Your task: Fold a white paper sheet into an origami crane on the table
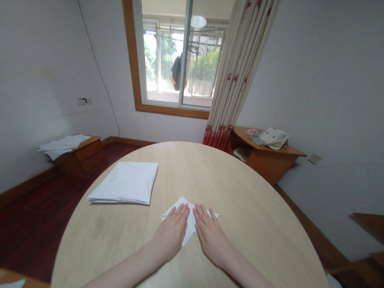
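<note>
A small folded sheet of white paper (188,232) lies on the round wooden table (234,180) in front of me. My left hand (173,228) rests flat on its left part, fingers stretched forward. On the right part of the paper lies my right hand (208,230), also flat, with its fingers extended. A narrow strip of paper shows between the two hands, and corners stick out at the far side, left and right. The hands cover much of the folds. Farther left on the table sits a stack of white paper sheets (127,182).
A low brown drawer cabinet (90,154) with papers on top stands at the left wall. At the right, a wooden corner desk (270,160) holds a cloth bag (274,138) and small items. Behind the table are a window (180,60) and a patterned curtain (234,80).
</note>
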Motion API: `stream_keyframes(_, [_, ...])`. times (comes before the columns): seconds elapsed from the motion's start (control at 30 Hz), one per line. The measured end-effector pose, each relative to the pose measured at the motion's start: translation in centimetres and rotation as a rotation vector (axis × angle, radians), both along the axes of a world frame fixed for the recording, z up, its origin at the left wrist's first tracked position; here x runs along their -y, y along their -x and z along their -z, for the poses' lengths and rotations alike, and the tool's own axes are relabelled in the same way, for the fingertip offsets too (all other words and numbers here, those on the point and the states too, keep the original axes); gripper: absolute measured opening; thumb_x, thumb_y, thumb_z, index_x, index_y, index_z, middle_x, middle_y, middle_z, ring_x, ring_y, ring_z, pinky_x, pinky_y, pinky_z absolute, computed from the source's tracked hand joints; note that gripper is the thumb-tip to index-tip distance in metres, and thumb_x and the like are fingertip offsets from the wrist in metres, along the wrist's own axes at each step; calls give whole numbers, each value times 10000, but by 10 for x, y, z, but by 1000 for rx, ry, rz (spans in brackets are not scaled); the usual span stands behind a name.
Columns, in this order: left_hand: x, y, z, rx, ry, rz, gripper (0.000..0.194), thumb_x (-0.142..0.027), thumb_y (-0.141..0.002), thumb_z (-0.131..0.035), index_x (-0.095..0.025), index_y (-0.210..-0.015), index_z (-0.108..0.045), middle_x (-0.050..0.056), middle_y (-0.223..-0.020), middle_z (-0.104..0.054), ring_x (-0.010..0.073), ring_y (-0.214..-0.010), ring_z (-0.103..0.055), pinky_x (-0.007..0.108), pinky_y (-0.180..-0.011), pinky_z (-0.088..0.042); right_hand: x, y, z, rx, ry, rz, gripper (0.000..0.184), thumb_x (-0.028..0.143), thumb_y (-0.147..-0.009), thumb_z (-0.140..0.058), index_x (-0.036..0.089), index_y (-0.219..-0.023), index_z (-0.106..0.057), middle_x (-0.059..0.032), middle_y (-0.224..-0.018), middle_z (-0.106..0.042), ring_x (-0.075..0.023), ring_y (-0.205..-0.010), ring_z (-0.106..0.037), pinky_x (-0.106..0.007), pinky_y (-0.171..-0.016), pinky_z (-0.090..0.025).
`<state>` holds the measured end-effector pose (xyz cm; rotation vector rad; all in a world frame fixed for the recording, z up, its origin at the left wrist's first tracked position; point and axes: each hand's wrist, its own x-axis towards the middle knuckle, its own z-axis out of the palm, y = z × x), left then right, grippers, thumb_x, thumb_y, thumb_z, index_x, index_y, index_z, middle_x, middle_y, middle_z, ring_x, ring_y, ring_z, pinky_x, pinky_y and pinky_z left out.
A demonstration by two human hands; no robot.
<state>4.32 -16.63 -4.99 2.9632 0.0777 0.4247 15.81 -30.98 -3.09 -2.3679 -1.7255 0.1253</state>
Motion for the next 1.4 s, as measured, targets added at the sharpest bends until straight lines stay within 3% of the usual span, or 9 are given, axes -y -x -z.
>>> stream_keyframes(0.2, [7,2,-4,-25,-45,-83,458,-192,-969,-327,-100,-1414,-379,153,-1465,-386,278,-1368,-339,547,-1075,-337,-2,8,-10,-6,102,78,509,244,-992,-229,113,-1482,-273,-109,-1541,-211,-305,-1430,-137,-598,-1139,-152])
stream_keyframes(0.43, [10,5,-5,-41,-48,-140,481,-262,-976,-370,-109,-1433,-369,164,-1487,-331,312,-1380,-306,591,-1068,-309,-2,8,-8,13,91,124,511,295,-996,-236,186,-1495,-252,-59,-1553,-188,-345,-1429,-95,-638,-1115,-149])
stream_keyframes(0.73, [-9,6,0,13,19,31,507,-364,-998,-403,-163,-1456,-322,129,-1483,-360,255,-1380,-312,475,-1112,-318,-1,6,-6,36,69,137,513,340,-989,-289,206,-1484,-281,-44,-1544,-214,-356,-1425,-118,-640,-1113,-172])
stream_keyframes(0.9, [-17,5,-4,12,44,87,499,-338,-975,-478,-134,-1421,-384,148,-1479,-355,256,-1366,-334,436,-1100,-361,2,3,-4,67,2,92,494,372,-999,-286,229,-1471,-316,-44,-1525,-269,-340,-1414,-197,-619,-1103,-246])
stream_keyframes(1.03, [-18,5,-14,-1,41,102,402,-275,-939,-558,-169,-1324,-512,132,-1432,-445,253,-1314,-429,400,-1070,-413,4,-2,-1,127,-64,39,473,367,-995,-335,201,-1434,-394,-80,-1477,-370,-320,-1378,-310,-591,-1084,-324])
stream_keyframes(1.2, [-14,6,-22,14,96,138,293,-168,-905,-593,-170,-1198,-601,115,-1332,-568,248,-1252,-511,394,-1040,-452,8,-8,1,198,-138,-69,417,236,-974,-392,115,-1358,-500,-122,-1405,-472,-275,-1311,-436,-433,-1045,-451])
stream_keyframes(1.4, [-11,5,-23,50,182,153,187,-151,-926,-553,-190,-1069,-666,92,-1247,-635,227,-1198,-564,429,-1066,-415,12,-6,-10,135,-136,-147,393,165,-948,-404,124,-1307,-558,-119,-1369,-519,-263,-1283,-474,-422,-1056,-440])
